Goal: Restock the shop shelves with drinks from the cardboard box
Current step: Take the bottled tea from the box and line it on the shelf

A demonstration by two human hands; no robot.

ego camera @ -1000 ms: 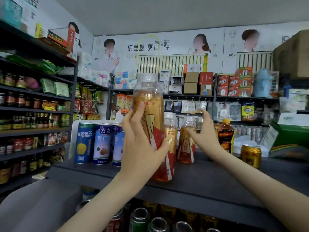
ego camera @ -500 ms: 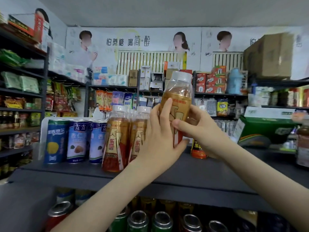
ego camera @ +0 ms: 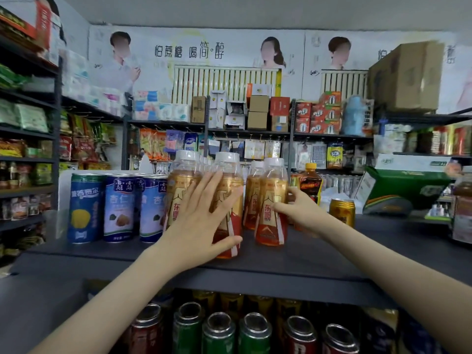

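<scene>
Dark shelf [ego camera: 319, 254] before wall poster [ego camera: 189, 51] reading 怕蔗糖 喝简醇. Left hand [ego camera: 196, 226] flat, fingers straight, against 东鹏 bottles [ego camera: 184, 182] beside blue 杏仁 cans [ego camera: 118, 208]. Right hand [ego camera: 298, 213] gripping front-right bottle [ego camera: 271, 198], upright on shelf.

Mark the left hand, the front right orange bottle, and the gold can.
left hand [ego camera: 201, 226]: head view, back of the hand.
front right orange bottle [ego camera: 269, 231]: head view, lower red label.
gold can [ego camera: 341, 213]: head view, side wall.
</scene>
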